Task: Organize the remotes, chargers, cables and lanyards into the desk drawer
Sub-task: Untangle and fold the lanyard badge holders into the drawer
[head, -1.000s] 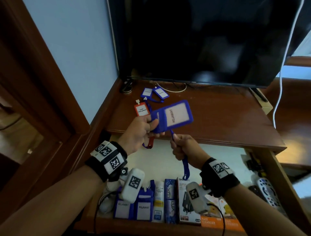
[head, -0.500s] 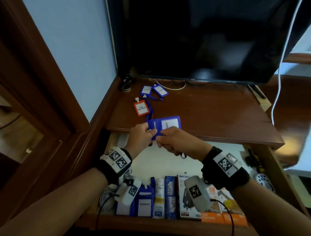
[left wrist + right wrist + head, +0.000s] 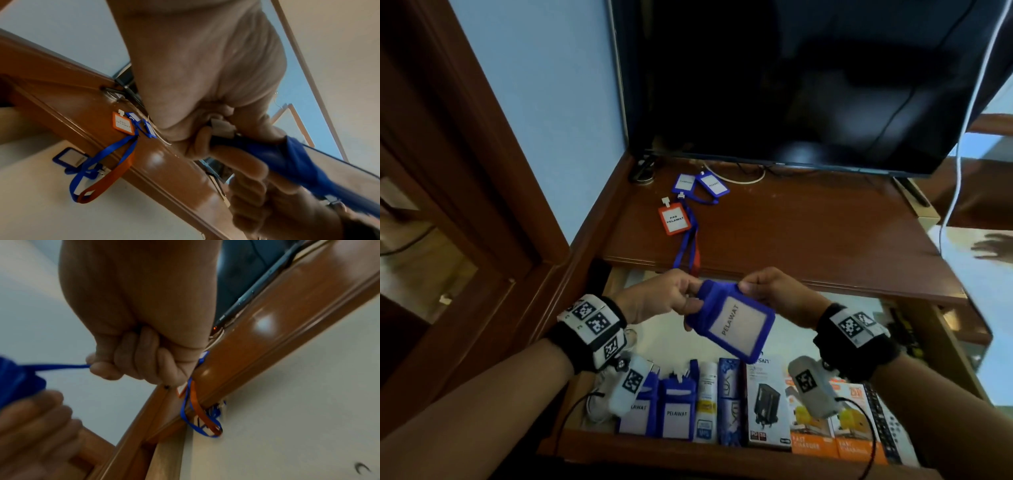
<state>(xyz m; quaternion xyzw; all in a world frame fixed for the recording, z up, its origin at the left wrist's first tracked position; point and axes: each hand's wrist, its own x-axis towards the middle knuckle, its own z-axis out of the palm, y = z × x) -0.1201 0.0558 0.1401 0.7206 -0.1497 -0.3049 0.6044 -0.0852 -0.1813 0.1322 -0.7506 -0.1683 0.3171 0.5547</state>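
The right hand [image 3: 141,340] pinches a blue lanyard strap [image 3: 61,366] beside the wooden desk edge [image 3: 267,340].

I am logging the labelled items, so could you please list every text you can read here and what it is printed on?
"PELAWAT": held blue badge holder.
"PAS PELAWAT": orange badge holder on the desk.
"PELAWAT": blue badge holder standing in the drawer.
"FAST CHARGER": orange box, blurred.
The two far blue badges and other boxes: too small or blurred to read.

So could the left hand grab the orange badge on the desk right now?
Probably not yet. The left hand is gripping the blue badge holder with the right hand. Nothing covers the orange badge on the desk top, so a freed hand likely could.
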